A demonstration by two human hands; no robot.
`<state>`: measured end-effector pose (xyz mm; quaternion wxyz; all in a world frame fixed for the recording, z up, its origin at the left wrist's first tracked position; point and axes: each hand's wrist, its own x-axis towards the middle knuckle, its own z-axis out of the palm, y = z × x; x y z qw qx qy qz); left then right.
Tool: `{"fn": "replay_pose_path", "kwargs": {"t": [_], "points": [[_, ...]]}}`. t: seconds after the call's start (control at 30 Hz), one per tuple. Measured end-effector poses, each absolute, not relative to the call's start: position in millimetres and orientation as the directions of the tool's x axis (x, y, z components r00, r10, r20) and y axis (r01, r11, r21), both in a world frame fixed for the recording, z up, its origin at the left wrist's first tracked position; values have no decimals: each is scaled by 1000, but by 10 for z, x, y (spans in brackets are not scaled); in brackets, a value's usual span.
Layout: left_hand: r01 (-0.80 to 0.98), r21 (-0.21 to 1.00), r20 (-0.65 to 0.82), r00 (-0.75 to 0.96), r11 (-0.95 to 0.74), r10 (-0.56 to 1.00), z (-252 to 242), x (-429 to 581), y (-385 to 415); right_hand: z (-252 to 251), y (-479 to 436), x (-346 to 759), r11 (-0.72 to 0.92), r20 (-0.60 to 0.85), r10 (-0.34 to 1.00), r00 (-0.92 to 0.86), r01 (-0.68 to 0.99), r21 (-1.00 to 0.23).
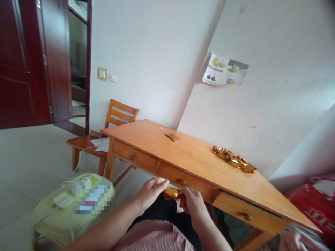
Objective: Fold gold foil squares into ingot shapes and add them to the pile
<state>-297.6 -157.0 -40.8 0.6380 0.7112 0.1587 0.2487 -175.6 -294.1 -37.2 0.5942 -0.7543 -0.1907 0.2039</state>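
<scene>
Pale walls are rising behind a wooden table (193,151), where a heap of gold foil (235,160) is lying along the wall side and a flat square (173,137) is resting farther left. Before the drawers, over the lap, the left hand (151,193) and right hand (193,204) are holding a gold piece (171,193) between them, the left thumb and fingers pinching one end, the right fingers closing on the other. Leftward, a chair (122,113) is bearing papers (102,143), and a green stool (45,218) is standing nearer.
</scene>
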Motion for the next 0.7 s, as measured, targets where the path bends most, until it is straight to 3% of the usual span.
{"fn": "replay_pose_path", "kwargs": {"t": [0.17, 0.3, 0.6, 0.7], "points": [[-245, 969, 236, 881, -31, 409, -464, -3008, -1617, -364, -2932, -1758, -189, -104, 533, 840, -2, -982], [-350, 933, 357, 857, -89, 371, -545, -2997, -1673, -353, -2918, -1780, -186, -126, 542, 831, -27, -982], [-294, 954, 287, 852, -55, 437, -505, -2962, -1675, -317, -2937, -1823, -199, -146, 583, 799, -34, -979], [-298, 953, 245, 861, 51, 446, -507, -2957, -1649, -291, -2976, -1820, -139, -18, 590, 807, 80, -987]]}}
